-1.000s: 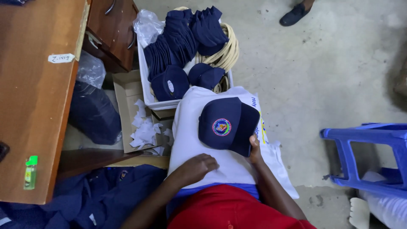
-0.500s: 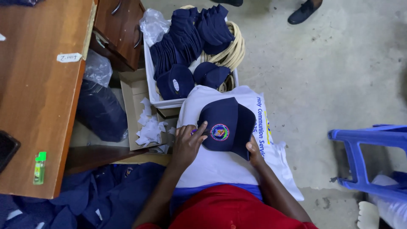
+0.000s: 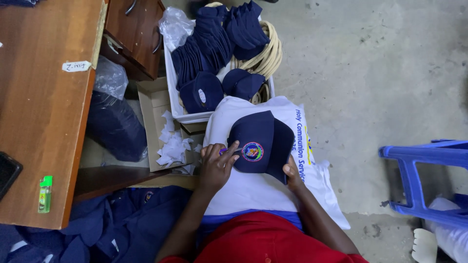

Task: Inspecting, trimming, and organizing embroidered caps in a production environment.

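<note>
A navy blue cap (image 3: pixel 263 139) with a round multicoloured badge on its front lies on a white printed cloth (image 3: pixel 253 190) spread over my lap. My left hand (image 3: pixel 216 165) rests at the cap's left edge, its fingers pinching a small purple object beside the badge. At the cap's lower right, my right hand (image 3: pixel 292 176) grips the brim from underneath, mostly hidden by the cap.
A white tub (image 3: pixel 183 114) piled with more navy caps stands just ahead, over a coil of pale rope (image 3: pixel 269 53). An open cardboard box (image 3: pixel 153 104) holds paper scraps. A wooden table (image 3: pixel 44 112) with a green lighter (image 3: pixel 45 194) is left; a blue plastic stool (image 3: pixel 429 175) is right.
My left hand has come up from the white cloth to the cap's left edge beside the badge. The cap has turned slightly, and the view has shifted a little.
</note>
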